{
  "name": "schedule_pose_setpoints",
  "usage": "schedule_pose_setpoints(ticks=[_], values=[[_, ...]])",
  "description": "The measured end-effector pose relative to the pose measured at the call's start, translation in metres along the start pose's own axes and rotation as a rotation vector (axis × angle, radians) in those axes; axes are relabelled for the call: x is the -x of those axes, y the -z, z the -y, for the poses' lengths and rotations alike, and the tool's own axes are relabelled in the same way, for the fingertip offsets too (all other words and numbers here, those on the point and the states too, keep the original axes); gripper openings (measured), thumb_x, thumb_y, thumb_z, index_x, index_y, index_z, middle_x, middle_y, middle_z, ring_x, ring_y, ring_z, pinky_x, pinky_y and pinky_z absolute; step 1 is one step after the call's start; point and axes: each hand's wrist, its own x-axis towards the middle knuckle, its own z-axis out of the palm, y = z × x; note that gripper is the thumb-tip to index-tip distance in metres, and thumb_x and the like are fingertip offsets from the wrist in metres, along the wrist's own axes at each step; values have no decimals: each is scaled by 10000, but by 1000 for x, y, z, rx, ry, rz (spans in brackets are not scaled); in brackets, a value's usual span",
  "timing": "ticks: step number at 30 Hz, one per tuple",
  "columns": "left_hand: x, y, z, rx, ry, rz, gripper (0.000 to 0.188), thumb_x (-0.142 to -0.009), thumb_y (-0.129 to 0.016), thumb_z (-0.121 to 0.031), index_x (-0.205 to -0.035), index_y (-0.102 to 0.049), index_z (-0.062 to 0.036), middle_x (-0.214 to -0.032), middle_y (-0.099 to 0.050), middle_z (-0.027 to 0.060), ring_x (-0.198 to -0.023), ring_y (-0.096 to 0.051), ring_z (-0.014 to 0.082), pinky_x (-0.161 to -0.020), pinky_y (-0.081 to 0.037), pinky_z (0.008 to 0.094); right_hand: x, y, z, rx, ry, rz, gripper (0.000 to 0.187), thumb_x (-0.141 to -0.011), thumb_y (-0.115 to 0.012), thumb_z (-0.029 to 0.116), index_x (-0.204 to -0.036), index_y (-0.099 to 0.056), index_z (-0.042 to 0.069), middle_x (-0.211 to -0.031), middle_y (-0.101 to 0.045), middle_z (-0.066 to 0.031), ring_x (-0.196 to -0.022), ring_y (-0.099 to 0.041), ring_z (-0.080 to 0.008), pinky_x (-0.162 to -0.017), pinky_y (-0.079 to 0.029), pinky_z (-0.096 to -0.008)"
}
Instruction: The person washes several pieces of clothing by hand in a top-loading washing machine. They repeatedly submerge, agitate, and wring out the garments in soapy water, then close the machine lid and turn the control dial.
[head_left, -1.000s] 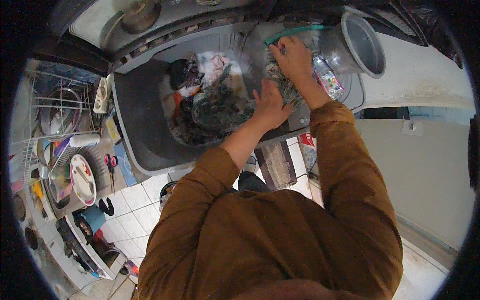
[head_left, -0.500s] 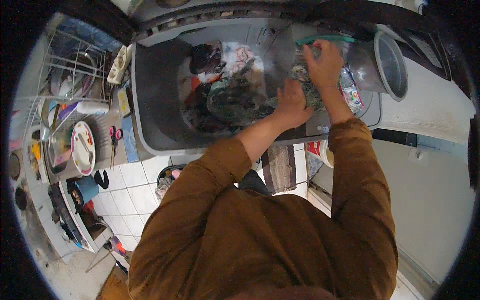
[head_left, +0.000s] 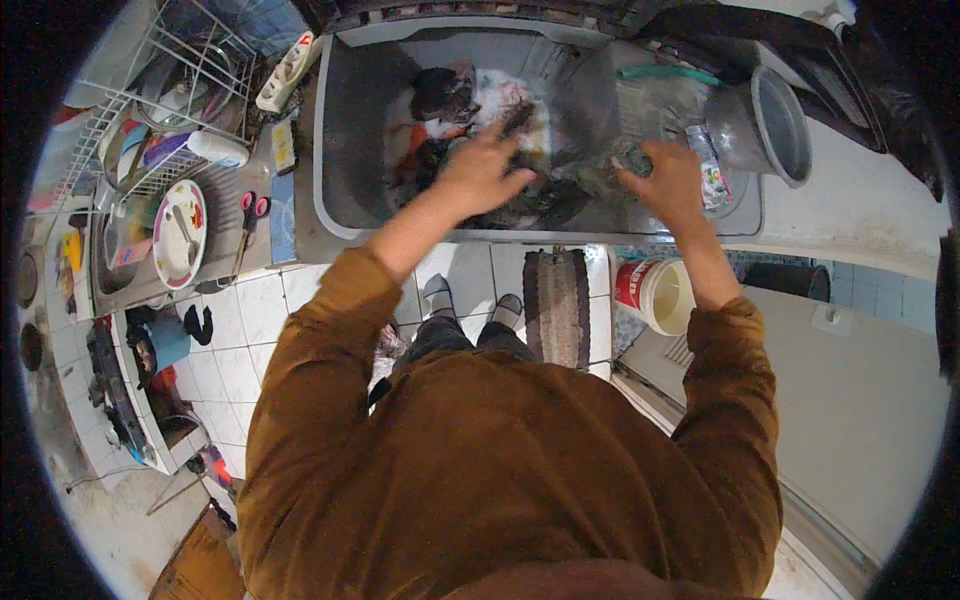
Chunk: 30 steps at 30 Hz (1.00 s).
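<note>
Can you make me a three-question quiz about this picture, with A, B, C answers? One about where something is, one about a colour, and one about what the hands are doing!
1. Where is the red and white bucket?
A. on the tiled floor below the tub
B. inside the tub
C. in the dish rack

2. What colour are the scissors' handles?
A. blue
B. pink
C. green

3. What is the left hand doing?
A. holding a plate
B. hanging at the side
C. pressing on the wet clothes in the grey tub

Answers: 1 A, it stands on the tiles. 2 B, the loops are pink. 3 C, fingers spread on the clothes.
</note>
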Motion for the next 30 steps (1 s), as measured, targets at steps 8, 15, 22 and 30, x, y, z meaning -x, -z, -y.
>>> schedule_pose_setpoints(ticks=[8,15,22,30], values=[[81,82,51,-168,129,-260,367,-828,-566,-194,-1158,-519,-40,-1226,-490,188,-1053,-525,356,-866,-450,383,-16,-44,76,-45,294,268,482,-695,-665,405,-1114,-572,186,-871,-635,-93,-856,-584,-271,-808,-402,-432],[96,79,52,-69,97,-403,276,-811,-567,-121,-1074,-561,-38,-1115,-571,142,-963,-586,298,-783,-488,357,-20,-164,84,273,539,958,427,-769,-608,379,-1147,-568,185,-1027,-613,-130,-992,-566,-263,-902,-357,-492],[95,77,57,-88,143,-406,254,-791,-581,-112,-1031,-580,-29,-1032,-600,126,-898,-606,303,-743,-500,344,-125,-256,110,-174,-88,994,466,-860,-489,373,-1187,-514,42,-1205,-520,-178,-1138,-482,-336,-961,-375,-423],[97,77,62,-89,184,-386,220,-770,-605,-126,-962,-600,-18,-969,-616,128,-810,-625,288,-693,-507,337,-136,-300,139,-494,-545,635,468,-839,-471,347,-1196,-493,46,-1258,-476,-145,-1152,-449,-307,-929,-379,-423]])
